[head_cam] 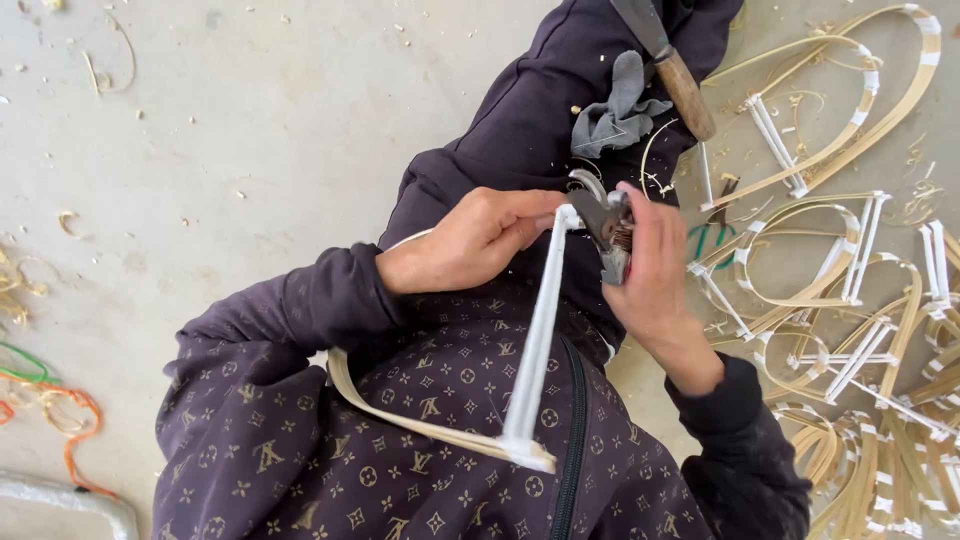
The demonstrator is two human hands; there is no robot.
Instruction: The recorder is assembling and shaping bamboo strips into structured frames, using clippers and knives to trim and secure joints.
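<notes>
Bamboo frame piece in hand: a white-wrapped rod [535,340] runs from the lap up to chest height, its lower end joined to a pale flat bamboo strip [400,415] that curves across the patterned dark garment, so the body seems to serve as a rest while the upper end is worked. Left hand [470,240]: fingers curled shut, thumb and forefinger pinching the top of the rod, apparently to keep it steady against the tool. Right hand [650,265]: closed around a small dark metal cutting tool [605,225], its head set against the rod's upper tip; whether it is a clipper or a plier cannot be told, since the fingers cover the handles. Both hands meet close to the chest, which keeps the joint directly under the eye. Grey cloth [620,110]: crumpled on the thigh just above the hands. Wooden-handled blade tool [680,85]: laid across the leg beside the cloth, within easy reach. Finished bent frames [850,300]: many looped bamboo strips with white-wrapped crossbars, heaped on the concrete floor [250,130] at the right-hand side, near the working arm. Shavings and curled offcuts: scattered over the floor; orange and green cords [50,400] lie well apart at the left.
</notes>
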